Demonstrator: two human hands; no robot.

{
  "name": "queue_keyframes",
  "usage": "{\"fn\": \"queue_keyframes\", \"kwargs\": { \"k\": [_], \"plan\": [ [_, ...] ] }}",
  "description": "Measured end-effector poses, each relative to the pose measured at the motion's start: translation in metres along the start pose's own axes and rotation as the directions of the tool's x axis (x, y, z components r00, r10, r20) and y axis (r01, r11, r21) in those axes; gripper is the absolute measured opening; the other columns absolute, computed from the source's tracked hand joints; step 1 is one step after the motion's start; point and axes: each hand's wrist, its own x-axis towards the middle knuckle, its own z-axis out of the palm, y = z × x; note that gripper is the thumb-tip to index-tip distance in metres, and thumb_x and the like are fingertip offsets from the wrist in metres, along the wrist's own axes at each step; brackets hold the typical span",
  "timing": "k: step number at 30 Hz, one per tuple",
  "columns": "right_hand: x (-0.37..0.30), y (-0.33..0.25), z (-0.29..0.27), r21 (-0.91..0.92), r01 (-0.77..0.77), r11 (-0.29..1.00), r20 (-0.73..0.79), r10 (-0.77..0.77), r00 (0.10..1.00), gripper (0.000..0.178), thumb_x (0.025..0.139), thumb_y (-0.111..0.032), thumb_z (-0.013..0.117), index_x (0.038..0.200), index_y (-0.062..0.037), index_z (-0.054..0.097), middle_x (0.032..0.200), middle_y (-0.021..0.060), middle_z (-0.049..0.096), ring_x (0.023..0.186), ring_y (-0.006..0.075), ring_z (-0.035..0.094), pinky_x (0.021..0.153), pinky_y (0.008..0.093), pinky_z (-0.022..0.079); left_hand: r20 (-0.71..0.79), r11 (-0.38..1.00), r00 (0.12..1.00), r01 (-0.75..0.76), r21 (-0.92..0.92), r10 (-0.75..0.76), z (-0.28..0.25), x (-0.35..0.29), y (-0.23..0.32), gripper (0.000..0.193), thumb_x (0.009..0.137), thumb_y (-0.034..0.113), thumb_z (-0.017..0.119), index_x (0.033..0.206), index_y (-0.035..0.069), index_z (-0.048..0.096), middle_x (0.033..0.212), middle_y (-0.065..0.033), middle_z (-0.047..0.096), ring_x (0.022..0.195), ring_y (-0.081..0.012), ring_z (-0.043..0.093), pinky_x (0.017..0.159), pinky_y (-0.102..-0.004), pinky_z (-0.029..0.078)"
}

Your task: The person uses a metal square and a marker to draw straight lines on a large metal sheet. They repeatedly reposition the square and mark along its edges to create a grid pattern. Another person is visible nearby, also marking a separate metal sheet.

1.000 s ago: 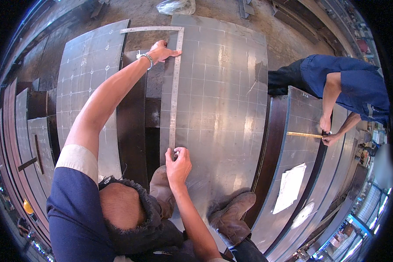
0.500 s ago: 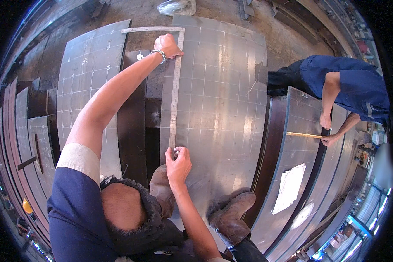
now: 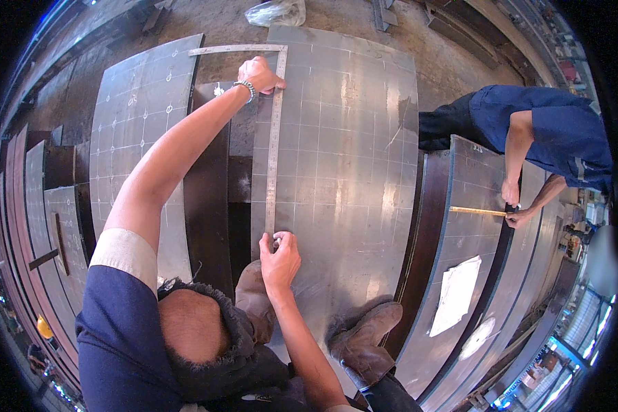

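Note:
A steel carpenter's square (image 3: 275, 147) lies along the left edge of a wide grey metal plate (image 3: 350, 165). Its long leg runs toward me, and its short leg reaches left across the gap to another plate. My left hand (image 3: 257, 75), a chain bracelet at the wrist, is closed on the square just below its corner, thumb on the long leg. At the near end of that leg is my right hand (image 3: 280, 264), its fingers pinched together. Something small shows at those fingertips, too little to name. Thin pale lines form a grid over the plate.
My boots (image 3: 367, 336) rest on the plate's near part. A marked plate (image 3: 137, 117) lies left beyond a dark gap. At right, a co-worker (image 3: 539, 137) holds a yellow tape measure (image 3: 477, 211) over another plate, with white papers (image 3: 455, 295) nearby. A plastic bag (image 3: 276, 12) lies at the far side.
The whole view has shifted very slightly. Both my hands and the square keep their places on the plate.

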Motion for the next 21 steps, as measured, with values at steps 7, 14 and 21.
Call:
{"fn": "queue_keyframes", "kwargs": {
  "k": [7,14,21],
  "plan": [
    [-0.0004,0.0019,0.0028,0.003,0.021,1.000,-0.020,-0.021,1.000,0.029,0.090,-0.027,0.075,0.097,-0.0040,0.059,0.093,0.0140,0.065,0.080,0.0377,0.066,0.068,0.0486,0.054,-0.003,1.000,1.000,-0.017,-0.016,0.017,0.0003,0.0027,-0.0022,0.040,0.070,0.045,0.085,0.078,0.008,0.072,0.062,0.0009,0.072,0.069,-0.0109,0.073,0.078,-0.0280,0.059],
    [0.0006,-0.0010,0.0029,-0.007,0.018,1.000,-0.055,-0.019,0.998,0.027,0.086,-0.023,0.079,0.092,-0.0041,0.061,0.084,0.0131,0.066,0.073,0.0332,0.067,0.066,0.0457,0.053,-0.063,1.000,0.998,0.012,0.004,-0.012,0.0057,0.0034,-0.0031,0.038,0.073,0.044,0.088,0.067,0.009,0.073,0.063,0.0002,0.073,0.064,-0.0115,0.073,0.074,-0.0274,0.058],
    [0.0004,-0.0007,0.0036,-0.002,0.008,1.000,-0.065,-0.008,0.998,0.028,0.085,-0.023,0.080,0.092,-0.0039,0.061,0.084,0.0130,0.066,0.072,0.0328,0.067,0.066,0.0455,0.053,-0.029,0.997,0.999,-0.016,-0.075,0.014,0.0043,0.0039,-0.0052,0.039,0.070,0.045,0.088,0.063,0.010,0.072,0.061,0.0012,0.072,0.060,-0.0109,0.071,0.072,-0.0271,0.058]
  ]
}}
